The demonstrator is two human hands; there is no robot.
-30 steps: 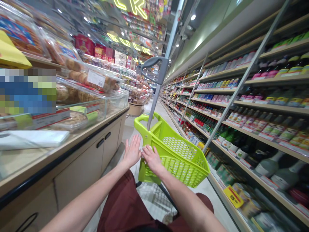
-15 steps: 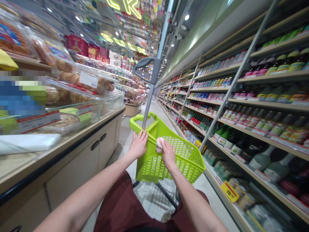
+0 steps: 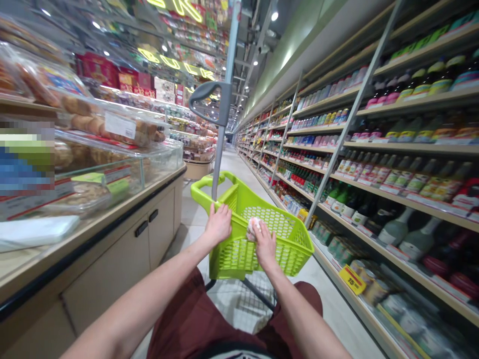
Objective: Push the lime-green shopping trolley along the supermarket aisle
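Note:
In front of me stands a shopping cart with a bright green plastic basket. My left hand grips the near rim of this basket, just beside the grey pole, with the fingers bent over the edge. A crumpled white and pinkish cloth is in my right hand, pressed against the basket's near side rim. Part of the cloth is hidden under the fingers. Higher on the pole sits a grey looped handle.
To the left runs a bakery counter with packaged bread and glass guards. Shelves of bottles line the right side, with a yellow price tag low down. Between them the tiled aisle leads away.
My right hand and the cloth have slid slightly right along the basket rim. The left hand's fingers, flatter before, now curl over the edge. The whole view has shifted a little.

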